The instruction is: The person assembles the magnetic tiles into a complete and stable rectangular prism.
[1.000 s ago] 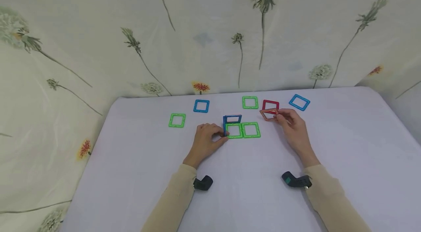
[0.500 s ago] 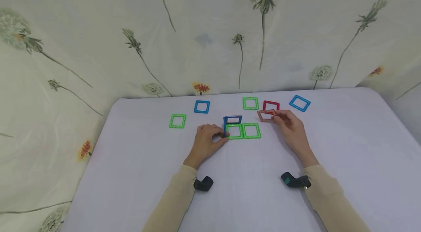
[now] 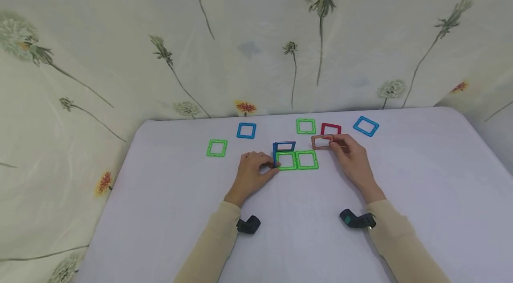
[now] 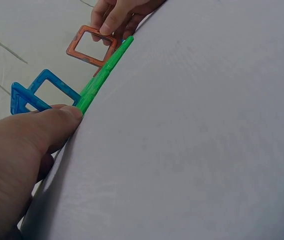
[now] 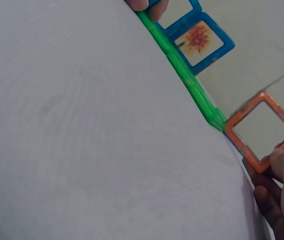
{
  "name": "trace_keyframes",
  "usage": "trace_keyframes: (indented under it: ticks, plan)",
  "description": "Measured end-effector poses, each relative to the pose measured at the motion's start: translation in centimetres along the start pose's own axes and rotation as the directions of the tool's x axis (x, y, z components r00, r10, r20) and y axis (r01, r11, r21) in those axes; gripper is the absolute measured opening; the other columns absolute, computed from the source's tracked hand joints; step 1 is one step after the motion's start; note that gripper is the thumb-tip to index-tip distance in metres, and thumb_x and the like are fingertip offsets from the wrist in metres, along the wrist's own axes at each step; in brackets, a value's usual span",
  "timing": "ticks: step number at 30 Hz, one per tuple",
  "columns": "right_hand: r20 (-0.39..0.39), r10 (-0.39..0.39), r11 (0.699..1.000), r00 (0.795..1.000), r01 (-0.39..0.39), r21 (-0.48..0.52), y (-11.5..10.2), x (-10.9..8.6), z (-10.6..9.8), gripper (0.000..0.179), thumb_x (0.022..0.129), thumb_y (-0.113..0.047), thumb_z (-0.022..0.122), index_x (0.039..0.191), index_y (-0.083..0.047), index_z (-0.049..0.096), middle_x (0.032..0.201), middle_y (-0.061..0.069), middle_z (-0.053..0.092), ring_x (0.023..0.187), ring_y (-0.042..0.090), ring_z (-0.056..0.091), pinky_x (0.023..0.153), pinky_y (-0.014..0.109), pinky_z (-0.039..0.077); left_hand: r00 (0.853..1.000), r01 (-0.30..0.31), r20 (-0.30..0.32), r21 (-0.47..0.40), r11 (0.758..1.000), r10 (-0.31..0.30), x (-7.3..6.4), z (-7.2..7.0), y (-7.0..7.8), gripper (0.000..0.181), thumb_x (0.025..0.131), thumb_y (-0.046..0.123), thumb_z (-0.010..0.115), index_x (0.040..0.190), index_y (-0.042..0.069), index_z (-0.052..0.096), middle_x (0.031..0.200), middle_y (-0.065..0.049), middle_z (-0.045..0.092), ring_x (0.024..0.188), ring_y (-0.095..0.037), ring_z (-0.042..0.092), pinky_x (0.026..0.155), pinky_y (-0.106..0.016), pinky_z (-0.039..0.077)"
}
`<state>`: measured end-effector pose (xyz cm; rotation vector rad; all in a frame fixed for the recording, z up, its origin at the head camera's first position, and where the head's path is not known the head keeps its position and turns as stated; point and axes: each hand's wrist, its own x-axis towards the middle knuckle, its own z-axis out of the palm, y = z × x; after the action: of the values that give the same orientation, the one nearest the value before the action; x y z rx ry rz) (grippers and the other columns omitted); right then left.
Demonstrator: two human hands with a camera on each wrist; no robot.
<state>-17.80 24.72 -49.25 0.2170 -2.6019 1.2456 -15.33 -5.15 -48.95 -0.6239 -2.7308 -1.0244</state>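
Note:
Two green square magnetic tiles, a left one and a right one, lie edge to edge on the table. One blue tile stands upright along the left green tile's outer edge, and a second blue tile stands along its back edge. My left hand pinches the foot of the left blue tile, thumb at the green corner. My right hand holds an orange tile upright between thumb and fingers. In the head view it is just behind and right of the right green tile.
Loose tiles lie flat toward the back: green and blue at left, another green and a red one behind the orange tile, and a blue one at right. A floral cloth hangs behind the white table.
My right hand has moved the orange tile left and slightly nearer, turning it from slanted to more level beside the green tiles. The left hand stays in place on the blue tile.

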Motion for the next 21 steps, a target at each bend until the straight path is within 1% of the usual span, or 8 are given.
trace_keyframes:
  ticks: [3,7,11,12,15,18,19,21]
  plan:
    - [0.007,-0.007,1.000,1.000,0.007,-0.024,0.02,0.03,0.08,0.028,0.096,-0.028,0.054,0.119,-0.012,0.056,0.115,0.007,0.063,0.101,0.019,0.060,0.079,-0.001,0.035,1.000,-0.001,0.004,-0.002,1.000,0.001,0.03,-0.06,0.01,0.015,0.083,0.030,0.072,0.096,0.024,0.070,0.090,0.011,0.069,0.088,-0.007,0.057,0.099,-0.038,0.033]
    - [0.015,-0.007,0.999,1.000,0.008,-0.037,-0.11,0.03,0.14,0.027,0.096,-0.026,0.054,0.119,-0.012,0.056,0.115,0.007,0.064,0.102,0.021,0.060,0.080,0.001,0.034,1.000,-0.003,0.004,-0.004,1.000,0.003,0.03,-0.09,0.00,0.015,0.083,0.030,0.072,0.096,0.024,0.070,0.090,0.011,0.069,0.088,-0.007,0.057,0.099,-0.039,0.033]
    - [0.024,-0.008,0.999,1.000,0.009,-0.050,-0.24,0.07,0.23,0.027,0.096,-0.024,0.054,0.119,-0.012,0.056,0.116,0.007,0.064,0.104,0.021,0.060,0.082,0.005,0.036,1.000,0.002,0.002,0.001,1.000,-0.002,0.02,-0.08,-0.04,0.015,0.083,0.030,0.072,0.096,0.023,0.070,0.090,0.011,0.069,0.088,-0.007,0.057,0.099,-0.039,0.033]
    - [0.028,-0.006,0.998,1.000,0.007,-0.056,-0.28,0.07,0.27,0.026,0.096,-0.025,0.054,0.119,-0.013,0.056,0.116,0.006,0.064,0.104,0.021,0.060,0.083,0.008,0.038,1.000,0.004,0.003,0.004,1.000,-0.004,0.02,-0.06,-0.05,0.015,0.083,0.030,0.072,0.096,0.023,0.070,0.090,0.011,0.069,0.088,-0.007,0.057,0.099,-0.039,0.033]
    - [0.043,-0.002,0.997,0.999,0.005,-0.071,-0.32,0.12,0.43,0.026,0.096,-0.025,0.054,0.119,-0.013,0.056,0.116,0.006,0.064,0.104,0.021,0.060,0.087,0.023,0.047,1.000,0.010,0.006,0.005,1.000,-0.010,0.01,-0.02,-0.07,0.015,0.083,0.031,0.072,0.096,0.023,0.070,0.089,0.011,0.069,0.089,-0.006,0.057,0.099,-0.039,0.033]
    - [0.052,-0.002,0.997,0.999,0.006,-0.082,-0.39,0.17,0.57,0.026,0.096,-0.025,0.054,0.119,-0.013,0.056,0.115,0.007,0.064,0.102,0.022,0.060,0.086,0.040,0.049,1.000,0.013,0.009,0.002,1.000,-0.013,0.00,-0.05,-0.01,0.015,0.083,0.030,0.072,0.096,0.024,0.070,0.089,0.012,0.069,0.089,-0.006,0.057,0.099,-0.039,0.033]
    - [0.053,-0.004,0.996,0.999,0.009,-0.084,-0.40,0.21,0.61,0.025,0.096,-0.024,0.054,0.118,-0.012,0.056,0.115,0.008,0.064,0.101,0.023,0.061,0.085,0.042,0.049,1.000,0.012,0.008,0.003,1.000,-0.012,0.01,-0.06,0.01,0.015,0.083,0.030,0.072,0.096,0.024,0.070,0.089,0.012,0.069,0.088,-0.006,0.057,0.099,-0.038,0.033]
    - [0.053,-0.010,0.996,0.999,0.015,-0.088,-0.48,0.26,0.65,0.025,0.096,-0.023,0.054,0.118,-0.012,0.056,0.114,0.008,0.065,0.099,0.023,0.061,0.084,0.043,0.049,1.000,0.011,0.007,0.005,1.000,-0.011,0.03,-0.09,0.04,0.015,0.083,0.030,0.072,0.097,0.024,0.070,0.089,0.012,0.069,0.089,-0.007,0.057,0.099,-0.038,0.033]
